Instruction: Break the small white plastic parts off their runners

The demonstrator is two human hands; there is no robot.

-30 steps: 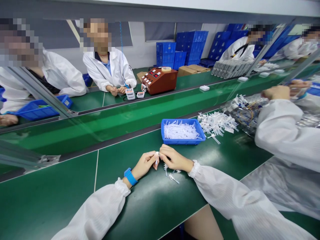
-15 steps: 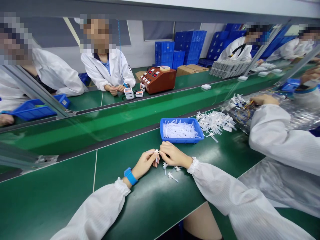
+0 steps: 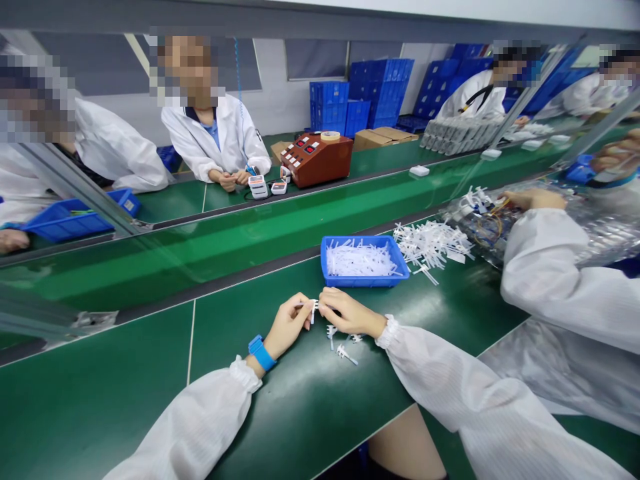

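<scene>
Fingers of the left hand [image 3: 287, 325] clamp a small white part [image 3: 313, 313] on the near side of the blue tray [image 3: 367, 282], seemingly steadying it while the right hand's [image 3: 353, 313] fingers meet, together, at its edge.

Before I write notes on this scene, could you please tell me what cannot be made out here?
All in the head view:
- White piece: too small for detail, partly covered by the left hand.
- Right hand: its own knuckles hide its grip.
- Blue tray: white strips hide its floor.
- Co-worker's raised hand: blurred, at the right edge.
</scene>
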